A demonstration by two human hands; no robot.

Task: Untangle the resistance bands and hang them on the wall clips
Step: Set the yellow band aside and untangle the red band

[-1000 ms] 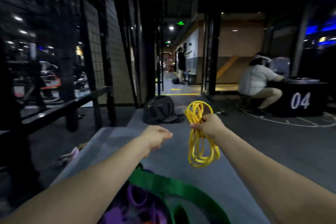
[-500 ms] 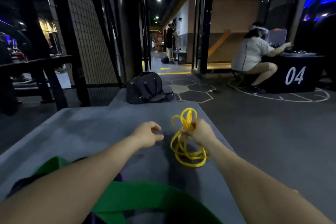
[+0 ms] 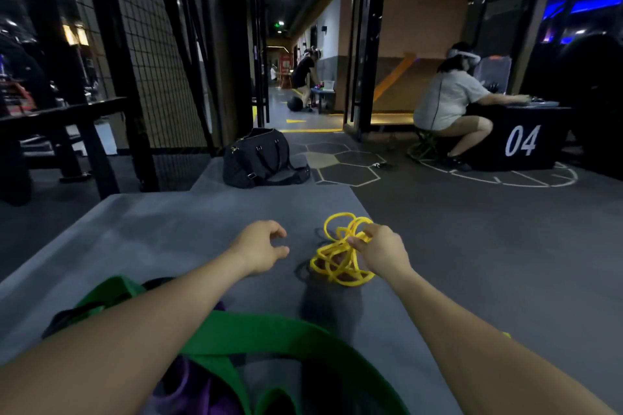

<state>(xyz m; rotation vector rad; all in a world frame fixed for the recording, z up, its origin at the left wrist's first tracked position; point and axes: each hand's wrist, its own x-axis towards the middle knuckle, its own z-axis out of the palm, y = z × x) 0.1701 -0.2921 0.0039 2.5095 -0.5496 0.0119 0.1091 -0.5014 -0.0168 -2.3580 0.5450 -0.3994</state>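
— What is your right hand (image 3: 382,254) doing at this moment?

— It is reaching out over the grey mat (image 3: 161,232), with its fingers curled around the tangled yellow band (image 3: 340,254). You are gripping the upper loops of the bundle, while the lower coils are resting on the mat, just left of that hand. A second ago you were holding the same bundle up in the air, with its loops dangling free; half a second ago they were only beginning to touch the mat, and now they are lying bunched on it.

— And your left hand (image 3: 261,248)?

— It is hovering just left of the yellow band, apart from it, holding nothing. Its fingers are loosely curled, with a gap between thumb and forefinger, much as they were in both earlier frames.

— Where are the other bands lying?

— A wide green band (image 3: 269,335) is sprawling across the near end of the mat, under your forearms, and a purple band (image 3: 188,384) is showing beneath it at the near edge. A black bag (image 3: 259,158) is sitting at the far end of the mat. Far right, a person in a white shirt (image 3: 448,101) is sitting at a black box marked 04 (image 3: 522,140).
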